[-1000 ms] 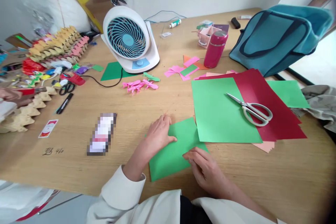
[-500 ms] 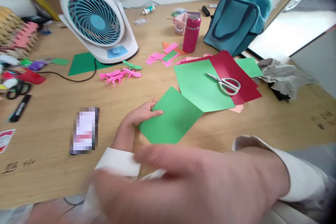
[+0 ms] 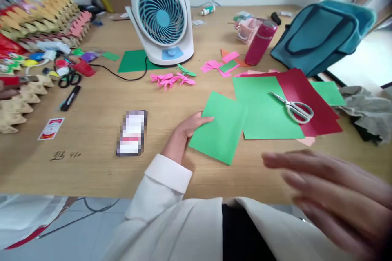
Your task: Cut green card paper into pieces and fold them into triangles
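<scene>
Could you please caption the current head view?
Left hand holds a green sheet near scissors lying on stacked paper.

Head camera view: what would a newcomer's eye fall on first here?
Probably the blurred bare right hand, looming large at lower right with nothing visible in it. Near the centre, the bare left hand holds a rectangular bright green paper sheet by its left side. Behind, a white plastic fan with a round blue grille stands left of centre, and a teal fabric bag sits at upper right.
</scene>
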Demonstrator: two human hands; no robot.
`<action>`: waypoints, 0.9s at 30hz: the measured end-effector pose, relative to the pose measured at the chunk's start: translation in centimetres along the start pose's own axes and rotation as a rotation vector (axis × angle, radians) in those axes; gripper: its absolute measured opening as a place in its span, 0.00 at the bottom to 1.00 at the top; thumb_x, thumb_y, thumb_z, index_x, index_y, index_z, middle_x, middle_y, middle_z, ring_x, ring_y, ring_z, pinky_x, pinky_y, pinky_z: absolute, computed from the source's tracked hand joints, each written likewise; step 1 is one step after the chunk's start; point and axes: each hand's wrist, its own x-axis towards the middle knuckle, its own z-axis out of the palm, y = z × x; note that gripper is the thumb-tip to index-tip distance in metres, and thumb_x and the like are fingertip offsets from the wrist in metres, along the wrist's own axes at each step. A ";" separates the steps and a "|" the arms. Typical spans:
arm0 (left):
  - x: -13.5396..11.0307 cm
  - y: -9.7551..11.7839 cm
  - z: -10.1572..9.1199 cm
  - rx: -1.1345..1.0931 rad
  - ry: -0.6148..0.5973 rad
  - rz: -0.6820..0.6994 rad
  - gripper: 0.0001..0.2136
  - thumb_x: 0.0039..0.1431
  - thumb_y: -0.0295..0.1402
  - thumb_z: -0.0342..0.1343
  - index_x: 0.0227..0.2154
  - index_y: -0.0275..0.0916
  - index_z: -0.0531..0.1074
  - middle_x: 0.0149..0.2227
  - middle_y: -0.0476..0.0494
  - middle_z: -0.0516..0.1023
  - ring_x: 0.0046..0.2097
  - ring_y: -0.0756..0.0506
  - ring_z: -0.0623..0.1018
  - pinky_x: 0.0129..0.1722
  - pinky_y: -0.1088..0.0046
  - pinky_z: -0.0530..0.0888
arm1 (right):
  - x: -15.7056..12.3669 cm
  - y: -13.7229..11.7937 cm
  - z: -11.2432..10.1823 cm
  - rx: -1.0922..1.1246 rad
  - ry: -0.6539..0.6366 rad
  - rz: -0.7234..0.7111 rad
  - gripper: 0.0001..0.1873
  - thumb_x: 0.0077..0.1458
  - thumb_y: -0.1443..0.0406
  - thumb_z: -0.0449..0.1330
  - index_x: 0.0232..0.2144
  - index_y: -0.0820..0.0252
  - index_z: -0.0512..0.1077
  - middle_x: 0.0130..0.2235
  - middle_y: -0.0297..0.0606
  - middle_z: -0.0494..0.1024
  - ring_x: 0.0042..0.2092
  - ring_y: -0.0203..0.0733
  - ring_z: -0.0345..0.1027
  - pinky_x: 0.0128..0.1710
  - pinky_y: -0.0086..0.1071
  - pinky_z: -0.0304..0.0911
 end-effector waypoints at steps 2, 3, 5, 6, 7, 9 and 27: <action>0.4 -0.6 -0.2 -0.083 0.019 0.040 0.22 0.41 0.35 0.72 0.41 0.37 0.78 0.41 0.36 0.84 0.41 0.38 0.83 0.49 0.58 0.75 | 3.9 3.6 1.9 -0.180 -0.118 0.032 0.21 0.61 0.62 0.57 0.56 0.45 0.69 0.49 0.42 0.79 0.47 0.51 0.76 0.44 0.43 0.73; 0.6 -0.9 -0.2 -0.129 0.046 0.063 0.22 0.38 0.35 0.73 0.40 0.37 0.78 0.41 0.37 0.84 0.41 0.38 0.83 0.49 0.58 0.75 | 4.3 5.2 3.0 -0.244 -0.078 0.088 0.20 0.63 0.63 0.54 0.57 0.47 0.69 0.47 0.42 0.80 0.45 0.50 0.76 0.42 0.43 0.73; 0.9 -1.4 -0.2 -0.187 0.104 0.094 0.23 0.37 0.36 0.73 0.39 0.37 0.78 0.40 0.38 0.84 0.43 0.38 0.82 0.50 0.58 0.75 | 2.7 7.7 5.2 -0.348 0.040 0.283 0.18 0.65 0.62 0.52 0.56 0.51 0.69 0.48 0.45 0.78 0.46 0.51 0.76 0.42 0.45 0.72; 1.1 -1.6 -0.2 -0.198 0.124 0.096 0.22 0.38 0.37 0.73 0.39 0.36 0.78 0.40 0.38 0.84 0.44 0.37 0.82 0.50 0.57 0.74 | 1.2 8.6 6.2 -0.387 0.088 0.346 0.18 0.64 0.62 0.52 0.55 0.53 0.69 0.51 0.47 0.77 0.49 0.53 0.74 0.47 0.48 0.71; 1.2 -1.8 -0.1 -0.209 0.133 0.096 0.22 0.39 0.38 0.72 0.39 0.36 0.78 0.40 0.37 0.84 0.45 0.37 0.82 0.51 0.57 0.74 | -0.2 9.0 7.0 -0.431 0.115 0.370 0.18 0.64 0.61 0.53 0.55 0.54 0.69 0.54 0.49 0.75 0.52 0.55 0.72 0.50 0.51 0.68; 1.4 -2.2 0.0 -0.228 0.132 0.111 0.22 0.40 0.39 0.71 0.40 0.36 0.78 0.41 0.37 0.84 0.47 0.36 0.81 0.52 0.56 0.73 | -2.2 9.2 8.1 -0.508 0.086 0.387 0.19 0.63 0.61 0.53 0.56 0.55 0.68 0.57 0.49 0.73 0.56 0.57 0.69 0.53 0.54 0.66; 0.0 -2.3 1.0 -0.308 0.176 0.045 0.17 0.44 0.37 0.68 0.39 0.39 0.77 0.44 0.41 0.83 0.49 0.38 0.80 0.52 0.59 0.73 | -0.7 7.4 9.1 -0.584 0.236 0.534 0.17 0.62 0.61 0.56 0.52 0.57 0.72 0.54 0.48 0.76 0.53 0.52 0.71 0.55 0.49 0.65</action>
